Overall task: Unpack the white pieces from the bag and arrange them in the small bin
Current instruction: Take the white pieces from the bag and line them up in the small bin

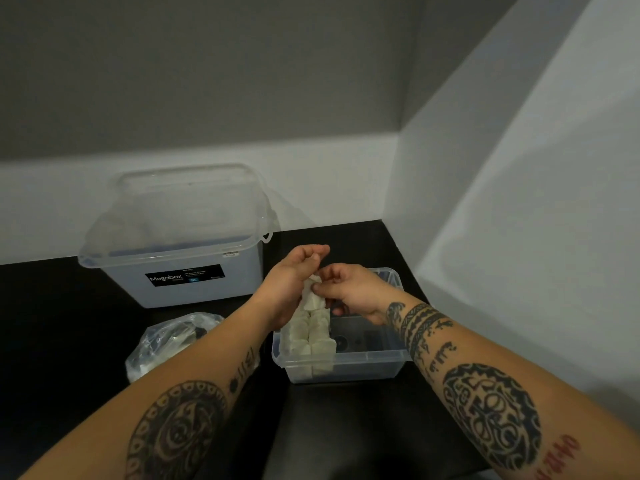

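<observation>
A small clear bin (349, 367) stands on the black table, right of centre. Several white pieces (308, 337) stand packed in two rows along its left side. Above those rows my left hand (294, 275) holds a few white pieces (313, 299) against its palm, fingers pointing away. My right hand (349, 289) reaches in from the right and pinches the top piece between thumb and fingers. A crumpled clear plastic bag (166, 341) lies to the left of the bin, partly hidden by my left forearm.
A large translucent storage box (180, 271) with a black label and a raised lid stands at the back left against the wall. A white wall closes the right side. The right half of the small bin shows its dark bottom.
</observation>
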Action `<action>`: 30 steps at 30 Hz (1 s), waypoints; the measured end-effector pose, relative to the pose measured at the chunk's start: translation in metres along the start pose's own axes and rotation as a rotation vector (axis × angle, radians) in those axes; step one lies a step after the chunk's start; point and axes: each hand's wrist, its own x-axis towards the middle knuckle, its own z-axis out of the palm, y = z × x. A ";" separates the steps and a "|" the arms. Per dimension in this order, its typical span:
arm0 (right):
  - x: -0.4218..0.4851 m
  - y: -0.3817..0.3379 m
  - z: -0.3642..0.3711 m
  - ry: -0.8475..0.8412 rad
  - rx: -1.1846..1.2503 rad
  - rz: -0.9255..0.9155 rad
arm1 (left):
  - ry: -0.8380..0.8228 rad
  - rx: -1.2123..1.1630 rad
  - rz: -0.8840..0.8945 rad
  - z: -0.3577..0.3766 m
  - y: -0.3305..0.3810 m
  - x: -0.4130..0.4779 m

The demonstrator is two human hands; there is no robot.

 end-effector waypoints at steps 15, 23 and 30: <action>0.003 0.043 0.019 -0.174 -0.947 0.234 | 0.448 0.954 0.151 -0.033 -0.032 -0.004; 0.015 0.049 0.022 -0.075 -0.870 0.243 | 0.454 0.914 0.093 -0.029 -0.037 -0.004; 0.020 0.055 0.025 -0.071 -0.946 0.188 | 0.472 0.867 0.067 -0.025 -0.043 -0.005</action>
